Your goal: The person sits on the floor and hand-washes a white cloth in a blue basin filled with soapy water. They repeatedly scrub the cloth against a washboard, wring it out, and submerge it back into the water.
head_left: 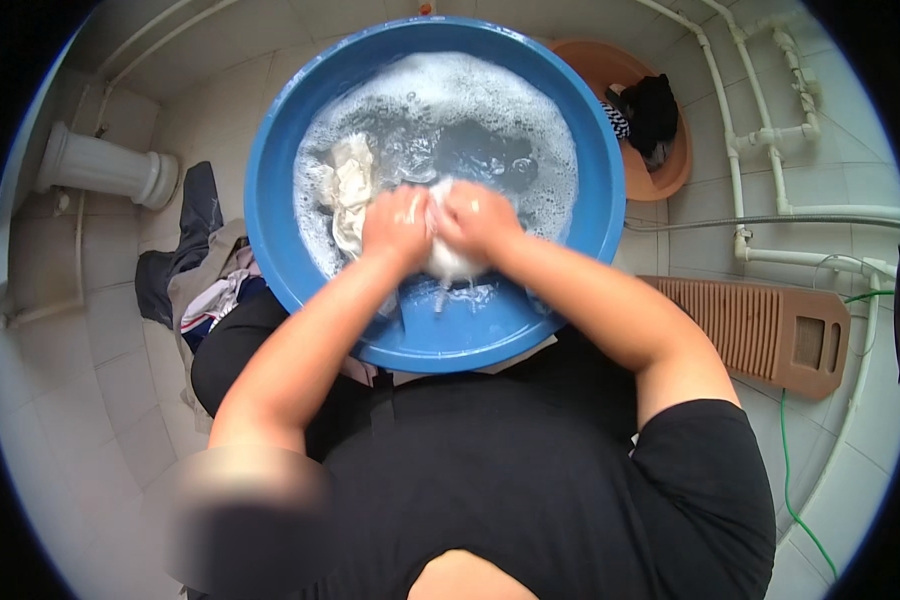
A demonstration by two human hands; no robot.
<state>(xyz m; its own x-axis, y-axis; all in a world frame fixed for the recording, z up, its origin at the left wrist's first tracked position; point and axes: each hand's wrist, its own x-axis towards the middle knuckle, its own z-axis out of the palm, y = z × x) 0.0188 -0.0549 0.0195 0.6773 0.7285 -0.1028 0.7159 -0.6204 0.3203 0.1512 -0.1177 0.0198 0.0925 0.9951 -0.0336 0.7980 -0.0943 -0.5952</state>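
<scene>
A large blue basin (270, 215) of soapy water stands in front of me, with foam (470, 85) thickest along its far side. Over the near half of the water, my left hand (398, 225) and my right hand (475, 220) are closed side by side on a wet white cloth (454, 262). The cloth bunches below my fists, and water drips from it. Just left of my left hand, a cream-coloured cloth (352, 190) lies partly in the suds. My fingertips are hidden in the folds.
Dark and light clothes (205, 265) lie heaped on the tiled floor to the left, near a white pedestal (105, 170). An orange basin (678, 170) with dark laundry stands at the far right. A brown washboard (745, 325) lies nearer, below white wall pipes (730, 120).
</scene>
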